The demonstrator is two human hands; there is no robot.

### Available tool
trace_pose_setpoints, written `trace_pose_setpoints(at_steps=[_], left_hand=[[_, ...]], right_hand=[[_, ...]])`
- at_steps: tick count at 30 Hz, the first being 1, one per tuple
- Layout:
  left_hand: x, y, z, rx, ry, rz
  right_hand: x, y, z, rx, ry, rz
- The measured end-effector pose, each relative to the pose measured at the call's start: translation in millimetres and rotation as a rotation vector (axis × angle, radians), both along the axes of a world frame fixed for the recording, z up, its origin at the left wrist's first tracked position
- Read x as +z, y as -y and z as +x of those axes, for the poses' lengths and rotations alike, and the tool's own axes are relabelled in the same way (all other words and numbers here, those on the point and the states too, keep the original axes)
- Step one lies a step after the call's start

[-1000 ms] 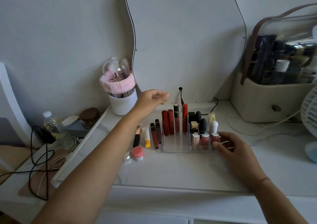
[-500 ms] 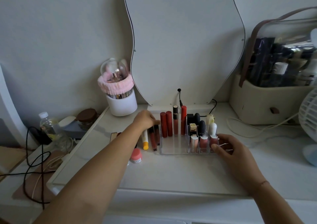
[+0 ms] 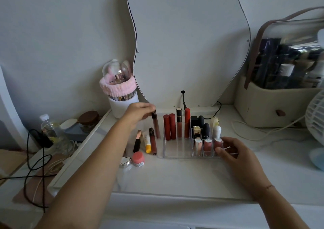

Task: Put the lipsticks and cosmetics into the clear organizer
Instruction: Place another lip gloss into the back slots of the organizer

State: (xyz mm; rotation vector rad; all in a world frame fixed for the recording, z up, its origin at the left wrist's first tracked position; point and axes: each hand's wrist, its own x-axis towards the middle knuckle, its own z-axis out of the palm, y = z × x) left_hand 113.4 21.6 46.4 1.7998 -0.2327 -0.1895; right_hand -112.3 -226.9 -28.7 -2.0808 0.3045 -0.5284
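The clear organizer [image 3: 177, 152] stands mid-table with several red lip tubes [image 3: 169, 129] upright in its back row and small lipsticks on its right side. My left hand [image 3: 138, 113] holds a dark brown lip gloss tube [image 3: 156, 126] by its cap, hanging upright just left of the organizer. My right hand [image 3: 233, 151] grips the organizer's front right corner. On the table to the left lie another brown gloss tube [image 3: 152, 141], a white and yellow tube [image 3: 147, 141], a black and gold lipstick [image 3: 137, 141] and a pink-lidded jar [image 3: 138, 159].
A white brush holder with a pink band [image 3: 121, 91] stands behind my left hand, against a wavy mirror [image 3: 185, 40]. A beige storage case [image 3: 273, 102] and a white fan [image 3: 315, 120] are at the right. Cables, a bottle and jars sit off the table's left edge.
My left hand dropped from above the table to the loose tubes, closed on the dark brown gloss and lifted it upright. My right hand stayed on the organizer.
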Motion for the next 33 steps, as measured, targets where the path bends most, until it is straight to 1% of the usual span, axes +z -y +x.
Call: trace_pose_setpoints(at_steps=[3, 5, 7, 9, 10, 13, 15, 20, 22, 26, 29, 33], left_hand=[[27, -13, -16, -0.007, 0.109, -0.135], [47, -16, -29, -0.007, 0.215, -0.215], [64, -12, -45, -0.051, 0.332, -0.24], [73, 3, -63, -0.129, 0.414, -0.196], [74, 12, -70, -0.161, 0.441, -0.134], [62, 37, -85, -0.211, 0.515, 0.131], [48, 49, -86, -0.199, 0.558, 0.242], [25, 63, -88, -0.101, 0.658, 0.359], [20, 68, -89, -0.07, 0.7, 0.38], [15, 71, -88, -0.009, 0.731, 0.347], [13, 73, -89, 0.016, 0.74, 0.316], [11, 74, -90, 0.024, 0.764, 0.333]], right_hand=[[0, 0, 0, -0.005, 0.002, 0.006], [0, 0, 0, -0.01, 0.0, -0.001], [-1, 0, 0, -0.004, -0.005, -0.002], [-1, 0, 0, -0.007, -0.005, 0.0], [0, -1, 0, -0.014, -0.001, 0.008], [1, -2, 0, -0.019, 0.001, 0.026], [1, -2, 0, -0.013, 0.0, 0.024], [0, -1, 0, -0.009, -0.005, 0.023], [0, -1, 0, -0.012, -0.003, 0.023], [0, -1, 1, -0.015, 0.008, 0.025], [0, -1, 1, -0.009, 0.006, 0.024], [0, -1, 0, -0.008, 0.005, 0.029]])
